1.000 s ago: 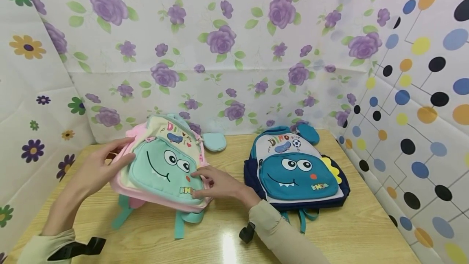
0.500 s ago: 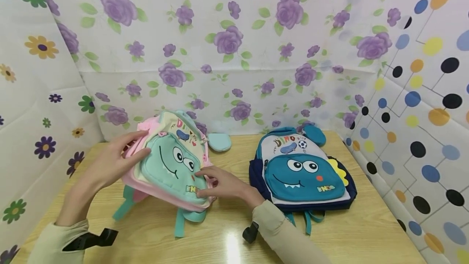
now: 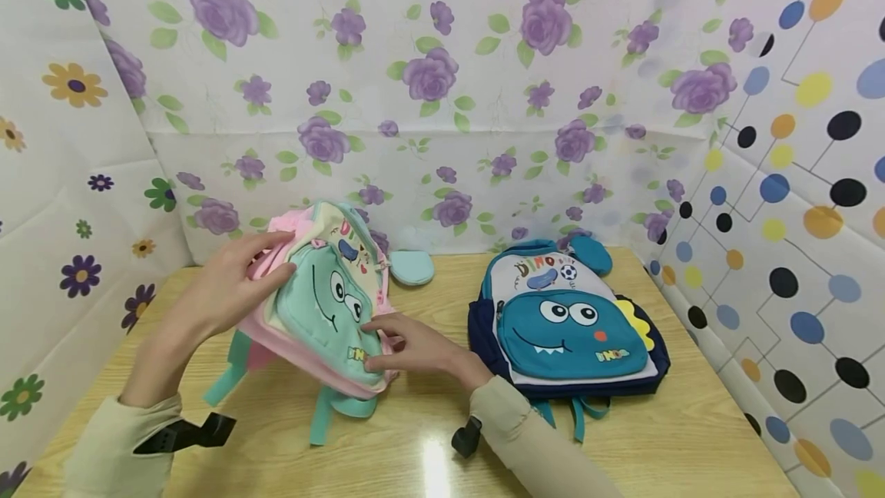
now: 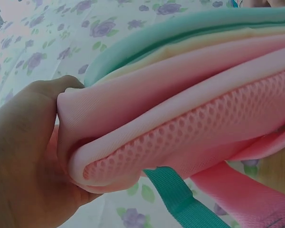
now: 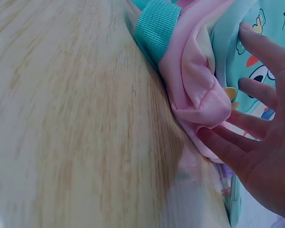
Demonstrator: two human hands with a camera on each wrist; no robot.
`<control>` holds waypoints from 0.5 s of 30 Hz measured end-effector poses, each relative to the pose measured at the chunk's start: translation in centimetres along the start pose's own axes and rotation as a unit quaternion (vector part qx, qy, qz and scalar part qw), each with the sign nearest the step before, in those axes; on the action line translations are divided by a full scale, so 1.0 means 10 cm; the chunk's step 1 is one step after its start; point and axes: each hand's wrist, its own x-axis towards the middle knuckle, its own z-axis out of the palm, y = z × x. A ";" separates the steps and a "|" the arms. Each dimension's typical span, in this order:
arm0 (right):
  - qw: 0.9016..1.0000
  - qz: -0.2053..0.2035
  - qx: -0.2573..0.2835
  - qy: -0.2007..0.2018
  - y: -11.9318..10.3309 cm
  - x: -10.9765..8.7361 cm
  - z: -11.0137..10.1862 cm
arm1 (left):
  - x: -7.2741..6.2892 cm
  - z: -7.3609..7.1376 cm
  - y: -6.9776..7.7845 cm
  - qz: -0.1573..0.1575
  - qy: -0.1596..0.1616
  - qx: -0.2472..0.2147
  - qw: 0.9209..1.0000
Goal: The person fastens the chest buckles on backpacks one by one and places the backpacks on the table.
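Note:
A pink and mint children's backpack (image 3: pixel 328 306) with a dinosaur face leans tilted over the table's left half. My left hand (image 3: pixel 231 279) grips its left side, thumb on the front and fingers reaching behind. The left wrist view shows this hand (image 4: pixel 28 156) clasping the pink fabric side (image 4: pixel 133 109), above a mesh back panel. On the other side, my right hand (image 3: pixel 415 344) touches the lower front pocket and right edge. In the right wrist view its fingers (image 5: pixel 259 92) are spread and fairly straight against the bag. A teal strap (image 3: pixel 321 413) hangs below.
A blue dinosaur backpack (image 3: pixel 570 333) lies face up to the right on the wooden table (image 3: pixel 387 459). A light mint pouch (image 3: pixel 412 267) is beside the pink bag's top. Rose-patterned cloth (image 3: pixel 429 175) stands behind, with patterned sheets at both sides.
The pink backpack has turned further, its left side raised and its face angled to the right. My left hand has moved up and right with it; my right hand stays at the lower edge.

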 end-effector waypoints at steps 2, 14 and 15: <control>1.000 -0.003 0.004 -0.002 -0.01 0.00 0.01 | 0.02 0.00 0.03 -0.001 -0.002 0.005 1.000; 0.999 -0.017 0.031 -0.009 0.01 0.07 0.05 | 0.14 0.02 0.21 0.009 0.003 0.028 1.000; 0.999 -0.021 0.031 -0.010 0.02 0.08 0.05 | 0.16 0.03 0.23 0.010 0.007 0.029 1.000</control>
